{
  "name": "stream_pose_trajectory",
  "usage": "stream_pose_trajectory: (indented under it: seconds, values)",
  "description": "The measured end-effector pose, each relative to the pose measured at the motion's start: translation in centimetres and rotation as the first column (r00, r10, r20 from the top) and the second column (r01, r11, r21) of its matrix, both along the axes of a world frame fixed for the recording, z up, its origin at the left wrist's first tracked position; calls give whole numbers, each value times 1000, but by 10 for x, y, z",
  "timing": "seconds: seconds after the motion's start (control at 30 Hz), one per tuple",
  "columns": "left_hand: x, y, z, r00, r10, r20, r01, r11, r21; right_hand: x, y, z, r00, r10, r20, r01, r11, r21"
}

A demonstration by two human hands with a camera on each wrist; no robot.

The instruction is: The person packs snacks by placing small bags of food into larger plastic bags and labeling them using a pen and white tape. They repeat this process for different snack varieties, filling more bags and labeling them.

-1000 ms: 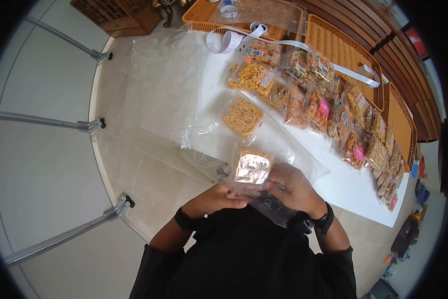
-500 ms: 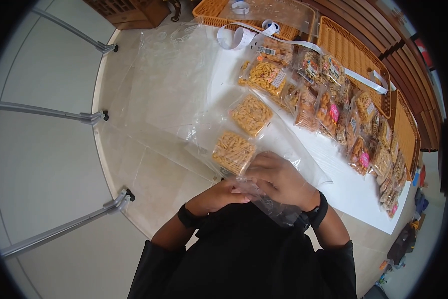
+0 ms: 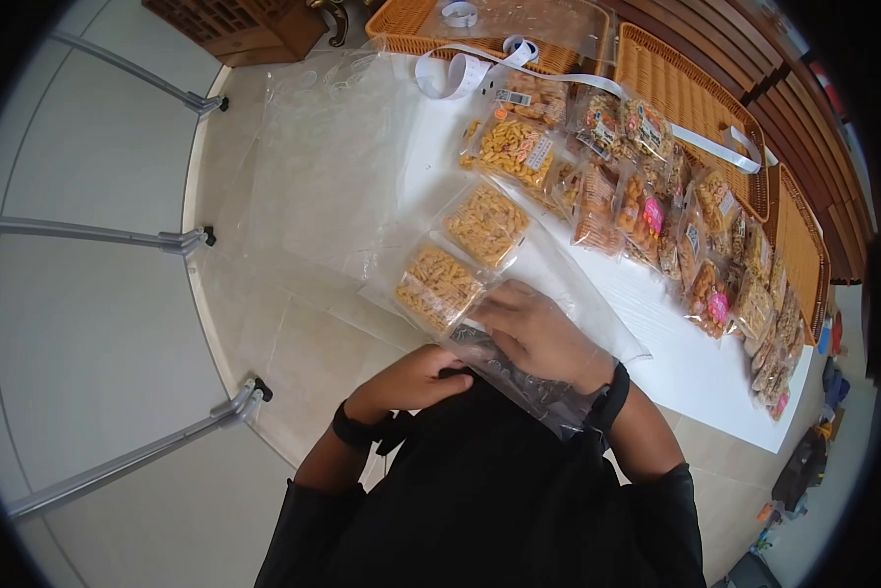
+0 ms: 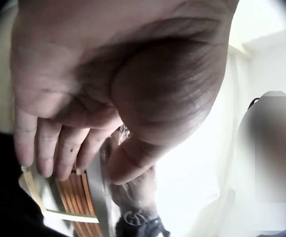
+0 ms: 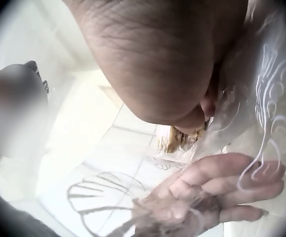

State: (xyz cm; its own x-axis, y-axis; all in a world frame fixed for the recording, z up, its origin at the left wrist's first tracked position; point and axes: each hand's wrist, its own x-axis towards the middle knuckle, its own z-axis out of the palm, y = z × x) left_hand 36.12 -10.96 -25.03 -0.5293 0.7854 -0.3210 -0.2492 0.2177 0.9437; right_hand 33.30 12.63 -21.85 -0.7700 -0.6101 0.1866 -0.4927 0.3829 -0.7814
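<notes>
In the head view my right hand (image 3: 533, 333) grips the near edge of a clear-wrapped, square pack of golden puffed snacks (image 3: 440, 287). A clear plastic bag (image 3: 548, 397) with printed line drawings stretches from the pack over the hand towards the wrist. The right wrist view shows the pack (image 5: 175, 138) just past my fingers, and the printed bag film (image 5: 266, 118) alongside. My left hand (image 3: 421, 377) is below the pack, fingers loose and apart from it. In the left wrist view, nothing lies in that palm (image 4: 108, 84). A second similar pack (image 3: 486, 225) lies just beyond the held one.
Large clear plastic sheets (image 3: 323, 186) spread at the left over a white board (image 3: 695, 382). Several bagged snacks (image 3: 646, 211) crowd its right side. A roll of white label tape (image 3: 465, 76) trails across them towards wicker trays (image 3: 690, 83). Metal-legged panels (image 3: 87, 235) stand at the left.
The right hand has carried the pack left and forward, turning its shiny face away so the snacks show. The left hand has come away from the bag and shifted slightly left.
</notes>
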Motion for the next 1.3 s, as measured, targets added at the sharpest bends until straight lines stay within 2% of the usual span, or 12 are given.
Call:
stream_pose_trajectory:
  seconds: [0.07, 0.1, 0.2, 0.4, 0.6, 0.7, 0.77, 0.9, 1.0, 1.1, 1.23, 1.3]
  values:
    - [-4, -10, 1, 982, 48, -182, -66, 993, -95, 1, -2, 4, 1000, -23, -4, 23, 1000, -14]
    - [-4, -12, -1, 926, 115, -359, -141, 989, -48, 2, -2, 5, 999, -33, -6, 33, 999, -21]
    - [-11, -15, -2, 861, 65, -504, -175, 969, -175, 3, 0, 1, 997, -80, -13, 80, 996, -38]
    - [-8, 12, 9, 840, 79, -537, -215, 957, -196, -11, 27, 4, 997, -53, 54, 55, 998, -43]
    - [0, 20, 7, 785, 58, -616, -237, 948, -212, 22, 65, 13, 985, -152, 86, 159, 984, -75]
    - [6, 18, 13, 745, -42, -666, -190, 943, -272, 55, 91, 23, 951, -251, 182, 264, 963, -50]
    - [7, 19, 24, 782, -216, -584, -22, 928, -372, 79, 109, 23, 915, -333, 230, 357, 932, -71]
    - [1, 44, 50, 791, -475, -386, 259, 831, -493, 113, 146, 18, 796, -553, 248, 594, 792, -140]
    - [10, 65, 32, 693, -401, -599, 226, 910, -348, 137, 175, 32, 666, -722, 185, 744, 661, -96]
    - [10, 100, 26, 710, -501, -494, 390, 865, -316, 154, 209, 48, 544, -839, 25, 837, 541, -84]
    - [9, 120, 18, 681, -496, -539, 415, 867, -275, 182, 269, 61, 189, -935, -299, 972, 222, -81]
    - [7, 124, 24, 729, -516, -449, 425, 856, -294, 197, 308, 55, 66, -953, -294, 987, 106, -120]
